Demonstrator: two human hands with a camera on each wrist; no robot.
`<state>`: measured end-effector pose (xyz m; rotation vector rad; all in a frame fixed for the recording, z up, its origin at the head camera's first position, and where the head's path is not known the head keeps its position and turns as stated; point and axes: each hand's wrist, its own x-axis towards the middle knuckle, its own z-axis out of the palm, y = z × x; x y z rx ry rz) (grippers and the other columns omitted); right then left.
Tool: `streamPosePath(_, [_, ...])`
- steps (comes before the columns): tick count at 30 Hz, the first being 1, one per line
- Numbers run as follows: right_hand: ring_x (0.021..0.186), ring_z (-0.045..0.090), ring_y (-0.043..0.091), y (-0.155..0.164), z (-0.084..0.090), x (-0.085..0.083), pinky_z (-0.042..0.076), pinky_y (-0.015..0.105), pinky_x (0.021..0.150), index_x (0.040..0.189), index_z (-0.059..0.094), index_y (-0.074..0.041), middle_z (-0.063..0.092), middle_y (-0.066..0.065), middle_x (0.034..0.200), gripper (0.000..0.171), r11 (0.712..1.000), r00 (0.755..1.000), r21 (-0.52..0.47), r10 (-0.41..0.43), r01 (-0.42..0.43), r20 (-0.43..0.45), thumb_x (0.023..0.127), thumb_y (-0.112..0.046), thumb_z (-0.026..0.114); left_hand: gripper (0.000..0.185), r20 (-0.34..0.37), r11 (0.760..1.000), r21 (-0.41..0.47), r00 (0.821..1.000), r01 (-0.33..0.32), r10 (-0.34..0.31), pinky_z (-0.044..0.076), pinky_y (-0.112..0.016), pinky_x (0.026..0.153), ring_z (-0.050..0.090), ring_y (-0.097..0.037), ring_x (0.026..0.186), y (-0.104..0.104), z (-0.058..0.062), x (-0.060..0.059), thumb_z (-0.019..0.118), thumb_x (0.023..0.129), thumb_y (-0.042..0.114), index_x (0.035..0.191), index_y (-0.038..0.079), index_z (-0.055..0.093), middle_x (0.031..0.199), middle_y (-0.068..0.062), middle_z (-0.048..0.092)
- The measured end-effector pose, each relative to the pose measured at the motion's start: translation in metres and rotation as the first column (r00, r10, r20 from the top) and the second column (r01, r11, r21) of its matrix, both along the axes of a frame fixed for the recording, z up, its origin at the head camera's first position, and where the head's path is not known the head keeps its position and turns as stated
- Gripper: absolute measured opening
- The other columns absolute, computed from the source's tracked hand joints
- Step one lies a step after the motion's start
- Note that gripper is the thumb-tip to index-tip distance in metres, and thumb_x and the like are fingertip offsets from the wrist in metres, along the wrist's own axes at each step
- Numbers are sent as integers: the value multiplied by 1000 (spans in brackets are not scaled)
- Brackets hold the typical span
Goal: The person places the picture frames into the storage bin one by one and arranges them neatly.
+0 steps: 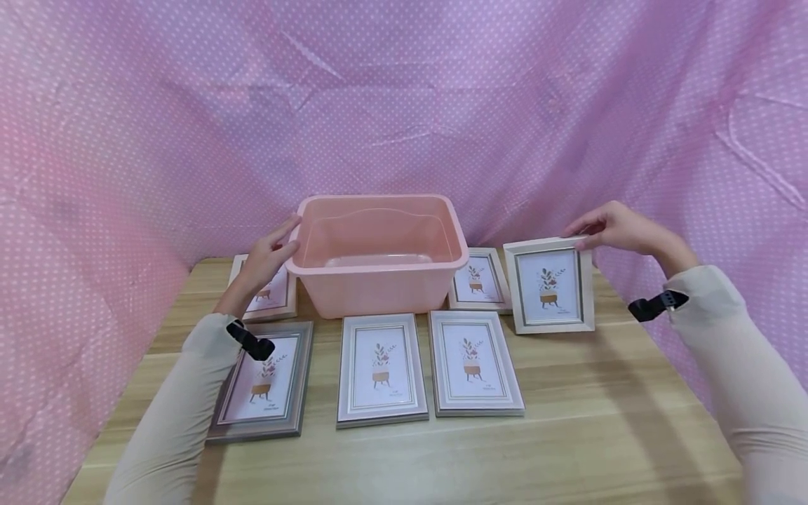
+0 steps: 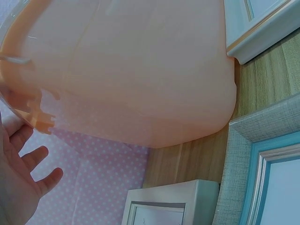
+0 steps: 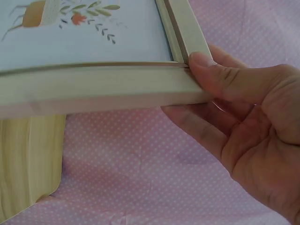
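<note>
My right hand pinches the upper right corner of a cream picture frame, thumb on the front and fingers behind. That frame is tilted up, its plant picture facing me. In the right wrist view, the thumb presses on the corner of the border. At the pink plastic bin, my left hand touches the left rim with its fingers loosely extended. The left wrist view shows those fingers spread beside the bin's wall. Nothing shows inside the part of the bin I see.
Flat on the wooden table lie a grey frame, two pale frames in front of the bin, and one frame on each side of it, left and right. A pink dotted cloth hangs behind.
</note>
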<state>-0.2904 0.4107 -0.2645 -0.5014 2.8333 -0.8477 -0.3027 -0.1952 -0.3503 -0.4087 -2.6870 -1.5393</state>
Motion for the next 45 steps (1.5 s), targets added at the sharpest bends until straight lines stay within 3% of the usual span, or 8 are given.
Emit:
streamPosePath(8, [79,68,8,-10,5,11,53,16,69,105,71,-2,71,15,100,26,1000,998,1,-18,19,-64,79,-3,71,55,-1,1000,-9,1000,-5,5,18,-56,114,14,-27,144,-5,-5,-4,48,97,29,148,22,29,157,3,18])
streamPosePath(16, [78,67,5,-12,15,29,51,15,67,105,72,-6,72,13,99,24,997,992,41,-65,70,-112,81,-8,72,55,-45,1000,1,999,29,-28,18,-55,114,13,-30,145,3,-3,-6,48,96,18,147,10,30,156,-7,18])
streamPosePath(24, [68,62,1,-10,24,32,47,14,59,103,72,-4,72,14,94,23,990,972,44,-123,135,-200,80,-7,72,56,-79,993,-115,996,32,-41,21,-54,114,17,-28,144,-8,-19,-27,48,96,28,148,20,29,156,1,21])
streamPosePath(29, [69,59,-1,-9,27,31,45,13,59,102,73,-6,72,15,97,22,988,966,74,-118,139,-231,80,-8,72,58,-123,991,-137,992,6,-23,26,-53,112,22,-29,142,-12,-17,-32,53,92,27,146,17,35,155,-2,24])
streamPosePath(34, [73,57,-6,-8,30,31,43,10,61,101,73,-6,70,18,101,22,984,967,106,-114,141,-227,80,-11,73,58,-167,986,-166,985,0,-29,30,-52,110,25,-29,142,-10,-13,-32,56,91,23,145,12,36,154,-7,28])
streamPosePath(37, [71,57,-6,-8,31,32,42,10,60,101,73,-5,70,18,99,21,983,965,117,-112,142,-238,80,-10,73,58,-168,984,-175,986,-9,-20,30,-52,110,23,-27,142,-9,-14,-29,54,92,24,146,14,35,154,-4,27])
streamPosePath(45, [71,56,-9,-9,39,32,43,11,59,102,73,-6,72,12,96,22,977,953,111,-147,182,-266,82,-13,71,56,-183,994,-91,981,53,-69,23,-55,113,15,-22,144,-11,-23,-25,46,97,24,148,16,27,157,-3,19])
